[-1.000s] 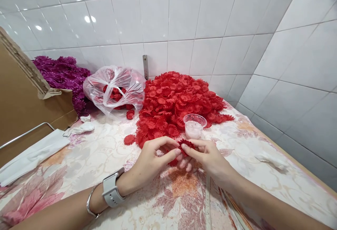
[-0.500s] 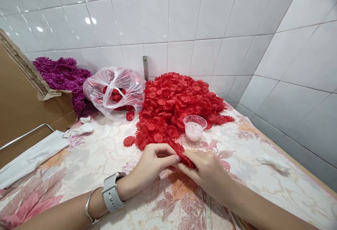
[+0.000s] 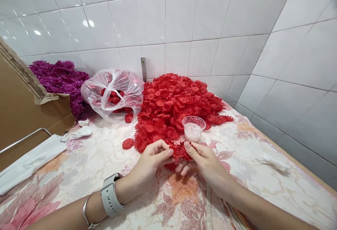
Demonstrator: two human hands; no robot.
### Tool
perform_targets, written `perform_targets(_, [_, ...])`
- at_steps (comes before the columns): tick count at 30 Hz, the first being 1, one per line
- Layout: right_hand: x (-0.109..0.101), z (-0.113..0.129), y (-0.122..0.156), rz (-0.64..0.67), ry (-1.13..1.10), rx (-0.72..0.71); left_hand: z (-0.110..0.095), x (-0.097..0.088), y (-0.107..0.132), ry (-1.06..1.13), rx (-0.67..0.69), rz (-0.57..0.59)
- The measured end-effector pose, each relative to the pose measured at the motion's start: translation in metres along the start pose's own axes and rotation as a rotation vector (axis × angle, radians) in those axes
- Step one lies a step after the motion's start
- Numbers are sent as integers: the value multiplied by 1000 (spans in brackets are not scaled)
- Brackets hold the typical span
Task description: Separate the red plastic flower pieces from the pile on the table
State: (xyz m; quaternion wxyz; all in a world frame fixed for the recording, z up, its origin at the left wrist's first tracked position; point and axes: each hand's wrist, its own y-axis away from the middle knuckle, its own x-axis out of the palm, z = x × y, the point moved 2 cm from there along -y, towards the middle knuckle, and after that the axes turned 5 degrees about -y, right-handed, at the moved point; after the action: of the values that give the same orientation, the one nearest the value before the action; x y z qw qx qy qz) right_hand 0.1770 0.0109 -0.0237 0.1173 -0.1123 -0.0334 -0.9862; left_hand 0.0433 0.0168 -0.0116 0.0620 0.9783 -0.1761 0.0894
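Between my hands, just in front of the big heap, is a red artificial flower (image 3: 182,150) with fringed petals. My right hand (image 3: 202,158) pinches it with the thumb on top and the fingers curled beneath. The thumb and fingers of my left hand (image 3: 155,154) close on the flower's left edge; whether this is a separate petal piece I cannot tell. A heap of red fringed flower pieces (image 3: 176,100) rises behind. Close beyond my right hand stands a small clear plastic cup (image 3: 193,128) holding a whitish substance.
A clear plastic bag (image 3: 116,89) with red pieces sits left of the heap, beside purple flowers (image 3: 61,82). A cardboard box (image 3: 31,117) and white cloth (image 3: 34,161) lie at left. Crumpled white tissue (image 3: 273,163) lies at right on the floral tablecloth (image 3: 126,202). Tiled walls bound the back and right.
My right hand has turned, its thumb now on top and the fingers below, and the flower shows more of its fringed face. The view has shifted slightly.
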Motion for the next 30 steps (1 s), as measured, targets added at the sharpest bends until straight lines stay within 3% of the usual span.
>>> perform_targets(4, [-5, 5, -2, -102, -98, 33, -4, -6, -3, 35, 30, -41])
perform_targets(6, [-7, 8, -2, -139, -101, 93, -7, -13, -6, -117, 117, -115])
perform_targets(9, [-8, 9, -2, -88, -108, 182, -11, -22, -8, -441, 330, -228])
perform_targets(12, [-10, 7, -3, -22, -87, 137, -12, -23, -7, -608, 461, -257])
perform_targets(14, [-9, 6, -3, 7, -50, 79, -12, -21, -6, -604, 443, -225])
perform_targets(19, [-6, 7, -1, 28, 32, 49, -11, -9, 1, -458, 212, -33])
perform_targets(22, [-6, 8, 0, 31, 95, 31, -13, -3, 4, -423, 158, 34])
perform_targets(27, [-8, 5, 4, -10, 272, -38, -13, -2, 5, -381, 123, -11])
perform_targets(30, [-7, 6, 6, -68, 526, -164, -9, -1, 4, -338, 73, 0])
